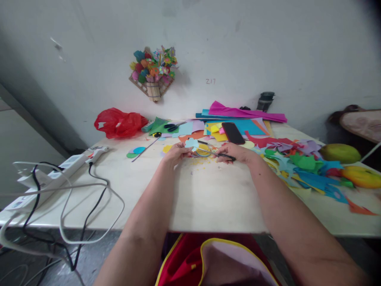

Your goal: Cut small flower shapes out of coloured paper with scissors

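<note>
L hand (175, 153) pinches blue paper flower (191, 143): prob. thin, floppy, tears easily, so hold by edge. R hand (235, 153) grips scissors (222, 156).

A pale wooden table (208, 198) stands against the wall. At its left edge lies a white power strip (59, 171) with cables, and behind that a red plastic bag (119, 123). Coloured paper sheets (247, 115) and scissors (174, 126) lie along the back. Paper scraps (306, 169) crowd the right side, beside a green mango (341, 153) and a yellow mango (361, 176). Yellow crumbs (199, 169) dot the middle
</note>
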The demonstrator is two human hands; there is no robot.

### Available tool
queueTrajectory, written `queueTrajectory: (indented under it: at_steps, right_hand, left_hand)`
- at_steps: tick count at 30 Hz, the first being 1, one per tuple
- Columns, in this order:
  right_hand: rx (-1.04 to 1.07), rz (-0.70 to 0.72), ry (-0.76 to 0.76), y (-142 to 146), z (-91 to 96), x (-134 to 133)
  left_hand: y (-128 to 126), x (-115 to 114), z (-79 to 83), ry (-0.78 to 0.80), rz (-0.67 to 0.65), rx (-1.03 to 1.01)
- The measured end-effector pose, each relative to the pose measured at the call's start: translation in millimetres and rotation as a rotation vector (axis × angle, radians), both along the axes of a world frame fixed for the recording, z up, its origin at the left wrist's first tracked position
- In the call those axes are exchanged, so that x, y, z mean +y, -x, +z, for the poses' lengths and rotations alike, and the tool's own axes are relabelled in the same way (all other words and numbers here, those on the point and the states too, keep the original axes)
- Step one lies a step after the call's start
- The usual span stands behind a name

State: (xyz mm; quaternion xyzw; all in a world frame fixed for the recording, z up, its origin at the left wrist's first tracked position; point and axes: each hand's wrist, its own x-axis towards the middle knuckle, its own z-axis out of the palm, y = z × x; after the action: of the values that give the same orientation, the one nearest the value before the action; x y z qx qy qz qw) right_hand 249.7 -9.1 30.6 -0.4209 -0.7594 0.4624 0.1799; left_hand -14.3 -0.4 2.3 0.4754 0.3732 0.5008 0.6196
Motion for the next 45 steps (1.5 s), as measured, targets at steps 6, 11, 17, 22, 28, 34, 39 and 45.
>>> queueTrajectory:
  at_steps: [6, 11, 17, 22, 28, 34, 39, 45]
  right_hand:
    - [0.015, -0.004, 0.001, 0.7, 2.4, -2.4]
    - [-0.002, -0.017, 0.007, 2.0, 4.7, -4.7]
    - [0.006, -0.017, 0.007, 2.7, 4.8, -5.3]
    - [-0.009, 0.002, -0.003, 2.2, 4.3, -4.1]
    - [-0.006, 0.002, -0.013, 2.9, 4.1, -3.9]
    - [0.001, 0.009, -0.033, 4.1, 4.4, -4.2]
    - [0.005, 0.006, -0.037, 4.9, 4.5, -4.9]
    - [0.003, -0.008, -0.009, 4.5, 1.7, -2.7]
  left_hand:
    - [-1.3, -1.1, 0.5, 0.018, 0.016, -0.038]
    - [-1.3, -1.2, 1.1, 0.042, 0.016, -0.067]
    - [-0.9, -1.8, 0.7, 0.037, 0.013, -0.072]
    - [0.1, -1.3, -0.7, 0.032, 0.016, -0.073]
    - [0.6, 1.7, -3.0, 0.053, 0.043, -0.092]
    - [-1.3, -1.0, 0.2, 0.083, 0.064, -0.093]
    - [-3.0, -2.6, 2.1, 0.092, 0.088, -0.101]
    - [-2.5, -0.5, 0.0, 0.073, 0.081, -0.091]
